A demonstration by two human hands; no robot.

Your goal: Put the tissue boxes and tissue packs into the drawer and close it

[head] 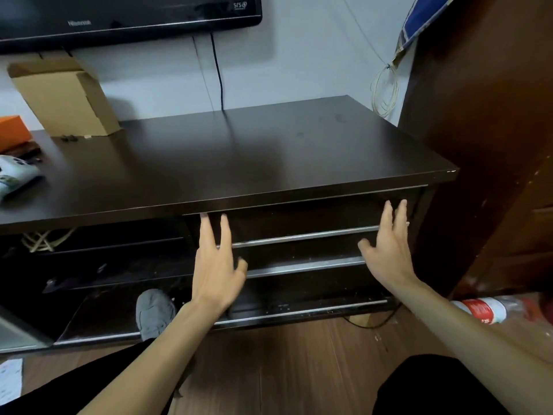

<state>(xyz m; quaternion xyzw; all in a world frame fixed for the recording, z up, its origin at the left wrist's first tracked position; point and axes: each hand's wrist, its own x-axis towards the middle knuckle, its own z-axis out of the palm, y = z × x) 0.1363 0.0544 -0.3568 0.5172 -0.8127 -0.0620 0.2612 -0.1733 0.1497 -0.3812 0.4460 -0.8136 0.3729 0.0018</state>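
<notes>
The top drawer (302, 218) of the dark TV cabinet sits flush under the cabinet top, its silver handle bar (302, 236) running across the front. My left hand (217, 262) lies flat against the drawer's left end, fingers spread and pointing up. My right hand (389, 247) presses flat on the drawer's right end, fingers spread too. Neither hand holds anything. A soft white tissue pack (15, 178) with a printed pattern lies on the cabinet top at the far left edge. No tissue box shows near the drawer.
The dark cabinet top (239, 151) carries a tilted cardboard box (64, 97) and an orange box (13, 130) at the left. A TV (119, 16) hangs above. Lower drawers (299, 295) sit beneath. A plastic bottle (487, 310) lies on the wooden floor; a wooden door (493, 115) stands right.
</notes>
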